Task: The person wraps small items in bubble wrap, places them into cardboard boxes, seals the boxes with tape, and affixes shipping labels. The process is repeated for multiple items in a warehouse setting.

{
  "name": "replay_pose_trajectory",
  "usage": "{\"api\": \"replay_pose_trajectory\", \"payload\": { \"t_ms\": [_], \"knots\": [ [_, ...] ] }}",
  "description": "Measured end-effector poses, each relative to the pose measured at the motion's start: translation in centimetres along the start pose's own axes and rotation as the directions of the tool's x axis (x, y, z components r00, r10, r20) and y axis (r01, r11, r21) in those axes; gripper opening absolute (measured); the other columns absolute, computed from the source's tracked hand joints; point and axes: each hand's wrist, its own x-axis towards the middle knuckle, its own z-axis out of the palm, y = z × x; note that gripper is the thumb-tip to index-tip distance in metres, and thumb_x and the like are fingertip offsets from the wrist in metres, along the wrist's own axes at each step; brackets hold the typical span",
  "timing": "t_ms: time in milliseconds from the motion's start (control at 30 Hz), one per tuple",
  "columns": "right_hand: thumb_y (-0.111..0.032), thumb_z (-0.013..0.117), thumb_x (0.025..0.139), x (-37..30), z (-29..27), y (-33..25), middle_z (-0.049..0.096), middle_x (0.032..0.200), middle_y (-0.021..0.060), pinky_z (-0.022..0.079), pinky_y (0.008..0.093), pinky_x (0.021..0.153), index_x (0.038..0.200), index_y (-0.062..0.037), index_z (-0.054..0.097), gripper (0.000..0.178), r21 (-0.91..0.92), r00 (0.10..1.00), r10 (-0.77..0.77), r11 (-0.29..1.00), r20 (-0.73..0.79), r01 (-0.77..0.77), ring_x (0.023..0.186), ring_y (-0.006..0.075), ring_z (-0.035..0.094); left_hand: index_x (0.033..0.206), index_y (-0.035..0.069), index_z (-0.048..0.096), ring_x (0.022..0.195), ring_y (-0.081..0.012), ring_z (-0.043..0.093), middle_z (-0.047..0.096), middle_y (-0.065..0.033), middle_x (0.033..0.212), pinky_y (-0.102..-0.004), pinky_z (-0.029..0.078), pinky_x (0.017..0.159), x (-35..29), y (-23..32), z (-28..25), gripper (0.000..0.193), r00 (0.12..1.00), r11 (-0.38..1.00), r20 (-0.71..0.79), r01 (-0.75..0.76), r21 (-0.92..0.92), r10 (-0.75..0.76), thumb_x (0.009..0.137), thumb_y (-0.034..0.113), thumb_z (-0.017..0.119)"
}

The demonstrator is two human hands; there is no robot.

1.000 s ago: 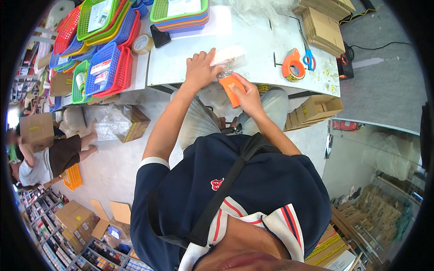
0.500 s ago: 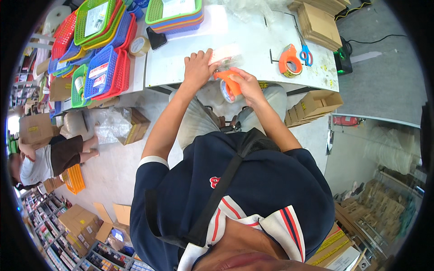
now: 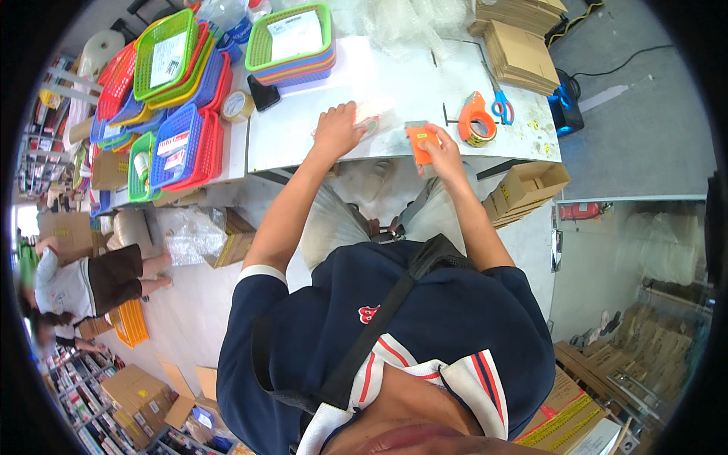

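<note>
My left hand [image 3: 339, 132] rests on a small package [image 3: 377, 117] in clear plastic wrap, white with some red, on the white table. Its curled fingers and thumb hold the package down near one end, and the hand covers part of it. In my right hand [image 3: 447, 159] is an orange tape dispenser [image 3: 422, 139], held just off the table's front edge and apart from the package. Farther right on the table lies a second orange tape dispenser [image 3: 478, 121] with a roll in it, beside blue-handled scissors [image 3: 502, 108].
Stacked coloured baskets [image 3: 180, 114] crowd the left, near a tape roll [image 3: 236, 107] and a black phone [image 3: 262, 92]. More baskets [image 3: 290, 68] stand behind. Bubble wrap [image 3: 409, 30] and flat cardboard [image 3: 521, 57] lie at the back. Another person [image 3: 76, 284] stands at far left.
My right hand has drawn the tape dispenser to the right, away from the package, and turned it. My left hand stays on the package. The other person has shifted.
</note>
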Motion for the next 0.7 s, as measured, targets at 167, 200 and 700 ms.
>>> {"api": "replay_pose_trajectory", "payload": {
  "t_ms": [167, 200, 700],
  "knots": [
    [-0.015, 0.063, 0.081, 3.7, -0.8, -1.7, 0.071, 0.095, 0.0218, 0.057, 0.0465, 0.076, 0.150, 0.0013, 0.041, 0.073, -0.912, 0.967, -0.256, 0.392, 0.017, 0.120, 0.082, 0.0355, 0.070, 0.132, 0.004, 0.057, 0.116, -0.0324, 0.061, 0.066, -0.0199, 0.121, -0.0440, 0.046, 0.100, -0.9, -2.1, 0.1, 0.061, 0.971, 0.906, -0.224, -0.018, -0.424, -0.086, 0.081, 0.027, 0.081],
    [-0.013, 0.060, 0.082, 4.5, -0.6, -2.0, 0.070, 0.103, 0.0244, 0.054, 0.0506, 0.085, 0.147, 0.0022, 0.043, 0.069, -0.907, 0.987, -0.158, 0.413, 0.020, 0.085, 0.089, 0.0384, 0.069, 0.131, 0.003, 0.056, 0.117, -0.0297, 0.061, 0.066, -0.0186, 0.121, -0.0421, 0.046, 0.101, -1.4, -2.6, 0.2, 0.060, 0.954, 0.801, -0.263, -0.046, -0.597, -0.141, 0.081, 0.024, 0.082],
    [-0.016, 0.079, 0.083, 5.8, 11.9, -2.5, 0.067, 0.126, 0.0127, 0.055, 0.0345, 0.085, 0.131, 0.0005, 0.057, 0.056, -0.102, 0.850, -0.486, 0.853, 0.204, 0.512, 0.105, 0.0214, 0.066, 0.146, 0.001, 0.044, 0.123, -0.0192, 0.054, 0.055, -0.0102, 0.137, -0.0338, 0.047, 0.100, -6.8, -7.1, 3.1, 0.072, 0.857, 0.617, -0.418, -0.159, -0.771, -0.301, 0.085, 0.008, 0.080]
  ]
}}
